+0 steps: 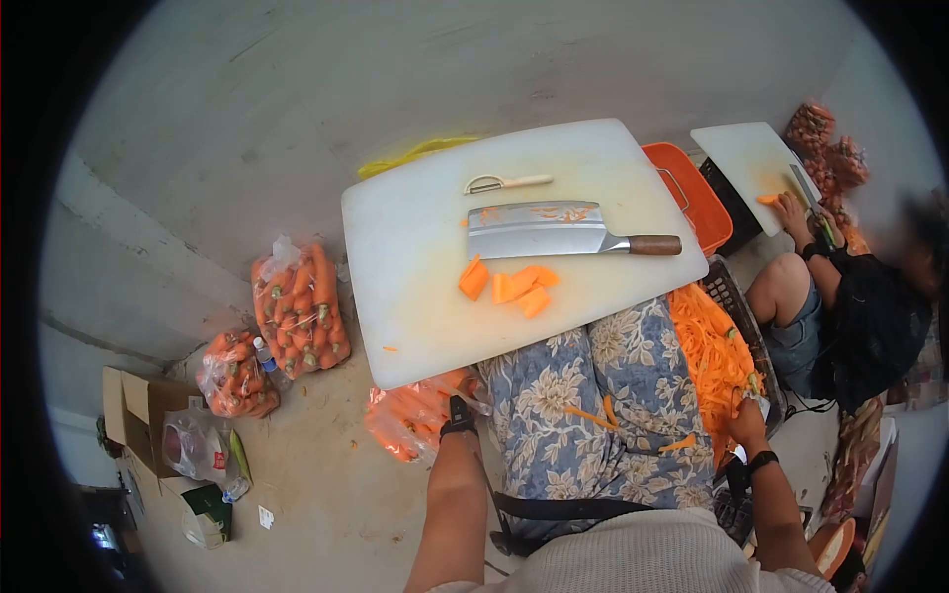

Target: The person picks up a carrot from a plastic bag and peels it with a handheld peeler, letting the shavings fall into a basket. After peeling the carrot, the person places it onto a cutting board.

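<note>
My left hand is hidden under the near edge of the white cutting board. Its wrist shows a black band, beside a clear bag of carrots. My right hand is down at the heap of orange carrot strips, fingers curled in; I cannot tell what is in them. On the board lie a cleaver with orange scraps on its blade, a peeler and several cut carrot pieces. A few strips rest on the flowered cloth over my lap.
Bagged carrots and a cardboard box stand at left. An orange tub is beyond the board, beside a dark crate. At right, a person holds a knife over another board.
</note>
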Action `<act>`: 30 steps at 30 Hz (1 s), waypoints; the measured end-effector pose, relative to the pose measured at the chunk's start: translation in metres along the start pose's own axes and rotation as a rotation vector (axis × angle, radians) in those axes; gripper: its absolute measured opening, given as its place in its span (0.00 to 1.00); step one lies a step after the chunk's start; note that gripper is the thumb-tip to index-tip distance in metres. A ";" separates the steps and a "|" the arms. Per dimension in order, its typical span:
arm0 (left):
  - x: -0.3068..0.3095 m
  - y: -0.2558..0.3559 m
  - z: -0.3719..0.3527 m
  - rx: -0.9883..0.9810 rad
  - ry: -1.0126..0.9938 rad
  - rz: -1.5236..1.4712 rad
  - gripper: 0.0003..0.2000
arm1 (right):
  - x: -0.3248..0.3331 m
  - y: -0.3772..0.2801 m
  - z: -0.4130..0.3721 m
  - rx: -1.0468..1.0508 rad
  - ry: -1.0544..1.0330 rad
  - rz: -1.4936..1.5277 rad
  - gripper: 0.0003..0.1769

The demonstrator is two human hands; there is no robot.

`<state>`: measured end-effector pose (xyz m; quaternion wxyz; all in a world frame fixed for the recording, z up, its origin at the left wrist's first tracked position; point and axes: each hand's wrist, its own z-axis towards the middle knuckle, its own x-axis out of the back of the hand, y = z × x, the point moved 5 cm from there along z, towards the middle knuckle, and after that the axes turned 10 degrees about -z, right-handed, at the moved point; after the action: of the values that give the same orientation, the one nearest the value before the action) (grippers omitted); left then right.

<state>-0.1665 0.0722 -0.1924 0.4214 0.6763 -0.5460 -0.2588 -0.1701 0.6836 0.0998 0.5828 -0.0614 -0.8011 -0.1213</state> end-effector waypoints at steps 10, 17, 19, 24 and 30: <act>0.009 -0.076 0.050 0.066 0.122 0.081 0.14 | 0.021 -0.017 -0.025 -0.025 0.279 0.159 0.19; 0.041 0.036 -0.089 0.221 0.202 -0.766 0.12 | 0.160 -0.173 -0.059 0.588 0.139 0.602 0.24; 0.059 0.062 -0.124 0.165 0.221 -0.799 0.12 | 0.163 -0.217 -0.075 0.738 -0.175 0.733 0.26; 0.073 0.109 -0.191 0.045 0.222 -0.818 0.12 | 0.104 -0.265 -0.085 1.195 -0.145 0.346 0.24; 0.065 0.116 -0.191 0.001 0.281 -0.816 0.16 | 0.109 -0.261 -0.080 1.156 -0.515 0.337 0.24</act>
<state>-0.0545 0.0590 0.0117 0.3547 0.8656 -0.1711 -0.3093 -0.1930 0.4064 0.1945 0.3222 0.1099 -0.8306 0.4407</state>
